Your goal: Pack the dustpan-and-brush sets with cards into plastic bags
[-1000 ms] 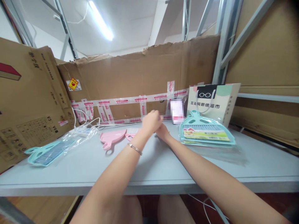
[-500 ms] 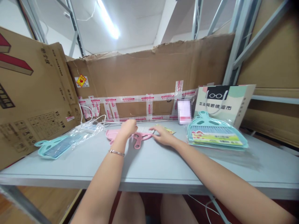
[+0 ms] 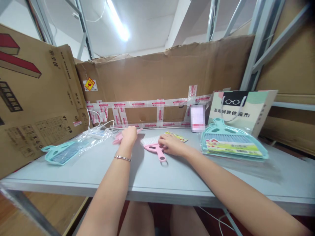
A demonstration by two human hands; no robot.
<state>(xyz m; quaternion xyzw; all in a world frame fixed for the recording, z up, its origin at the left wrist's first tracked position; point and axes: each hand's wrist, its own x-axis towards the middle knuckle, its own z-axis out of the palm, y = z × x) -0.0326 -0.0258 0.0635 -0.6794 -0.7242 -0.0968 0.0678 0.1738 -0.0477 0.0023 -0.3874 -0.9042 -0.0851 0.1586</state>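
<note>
My left hand [image 3: 129,135] is closed around a small pink dustpan [image 3: 118,138], which shows on both sides of the fingers and looks tilted. To its right, a pink hand brush [image 3: 155,148] with white bristles rests at the tabletop, its holed handle end pointing toward me. My right hand [image 3: 171,144] has its fingers closed on the brush's right side. Just behind that hand lies a yellow-green printed card [image 3: 180,137], partly covered by it. Brush and dustpan are apart.
Packaged teal dustpan-and-brush sets [image 3: 232,144] lie on the right of the table [image 3: 147,180], before a paper bag [image 3: 261,108]. At left are a teal dustpan with brush [image 3: 62,154], clear plastic wrapping [image 3: 98,136] and a large carton [image 3: 36,98]. Cardboard [image 3: 147,78] stands behind.
The pink brush and dustpan have come apart. My left hand has drawn the dustpan left and tilted it, while the right hand has closed on the brush, now turned. The view has shifted slightly.
</note>
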